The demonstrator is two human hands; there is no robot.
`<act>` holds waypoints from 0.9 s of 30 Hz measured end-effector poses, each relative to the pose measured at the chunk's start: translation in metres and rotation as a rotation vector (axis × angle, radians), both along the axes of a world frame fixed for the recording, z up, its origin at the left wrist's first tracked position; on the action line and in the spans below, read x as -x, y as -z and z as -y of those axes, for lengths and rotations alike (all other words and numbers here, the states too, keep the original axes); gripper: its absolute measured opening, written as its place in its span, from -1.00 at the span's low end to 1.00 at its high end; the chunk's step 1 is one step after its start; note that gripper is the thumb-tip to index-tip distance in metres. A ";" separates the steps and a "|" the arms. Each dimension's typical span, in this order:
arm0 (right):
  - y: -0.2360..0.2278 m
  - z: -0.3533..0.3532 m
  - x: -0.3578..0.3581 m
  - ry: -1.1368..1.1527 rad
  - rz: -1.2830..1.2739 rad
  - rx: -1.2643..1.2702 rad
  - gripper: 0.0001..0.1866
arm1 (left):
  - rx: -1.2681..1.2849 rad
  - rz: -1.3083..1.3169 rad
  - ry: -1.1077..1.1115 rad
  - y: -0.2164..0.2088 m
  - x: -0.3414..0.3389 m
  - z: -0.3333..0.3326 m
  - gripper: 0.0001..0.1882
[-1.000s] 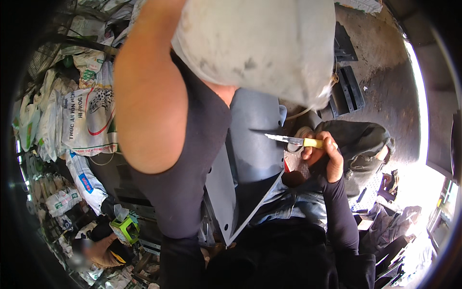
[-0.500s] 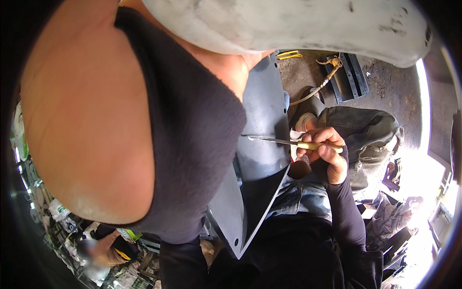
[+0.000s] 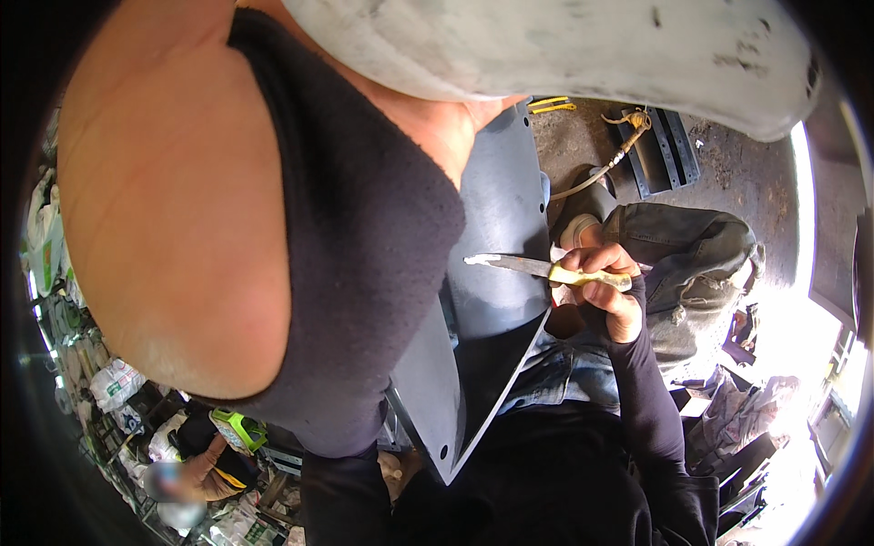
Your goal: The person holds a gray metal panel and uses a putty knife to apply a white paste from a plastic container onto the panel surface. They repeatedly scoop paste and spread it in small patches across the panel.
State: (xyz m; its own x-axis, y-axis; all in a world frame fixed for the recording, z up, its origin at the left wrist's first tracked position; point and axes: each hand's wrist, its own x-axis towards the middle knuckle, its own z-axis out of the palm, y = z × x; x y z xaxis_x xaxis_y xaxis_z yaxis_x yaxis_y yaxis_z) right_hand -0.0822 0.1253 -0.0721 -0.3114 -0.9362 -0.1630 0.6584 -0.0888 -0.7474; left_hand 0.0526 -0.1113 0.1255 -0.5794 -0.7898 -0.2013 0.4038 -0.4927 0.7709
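Observation:
My left hand [image 3: 173,218] fills the upper left, very near the camera, in a dark sleeve [image 3: 364,209] that leaves skin bare on both sides. A smudged white rounded shape [image 3: 564,50] extends rightward from it; I cannot tell whether this is a covered thumb or something held. The fingers are hidden. My right hand [image 3: 601,282] grips a knife [image 3: 528,265] by its yellow handle. The blade points left, with white paste at its tip. Beneath the blade, a grey bent sheet-metal piece [image 3: 501,200] with small holes lies over my lap, its pointed corner toward me.
Ahead on the floor are a hose with a brass-coloured fitting [image 3: 637,118], a dark slotted metal piece [image 3: 669,150] and a yellow item [image 3: 552,105]. At lower left another person [image 3: 205,473] is near bags and clutter. More bags [image 3: 742,409] lie at right.
The knife has turned so that its blade's flat side and more white paste show. My right hand has shifted slightly left. The left hand remains near the camera.

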 end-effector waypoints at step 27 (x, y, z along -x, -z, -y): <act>-0.001 0.005 -0.003 0.031 0.096 0.006 -0.87 | -0.009 -0.004 0.003 0.001 0.002 -0.002 -0.46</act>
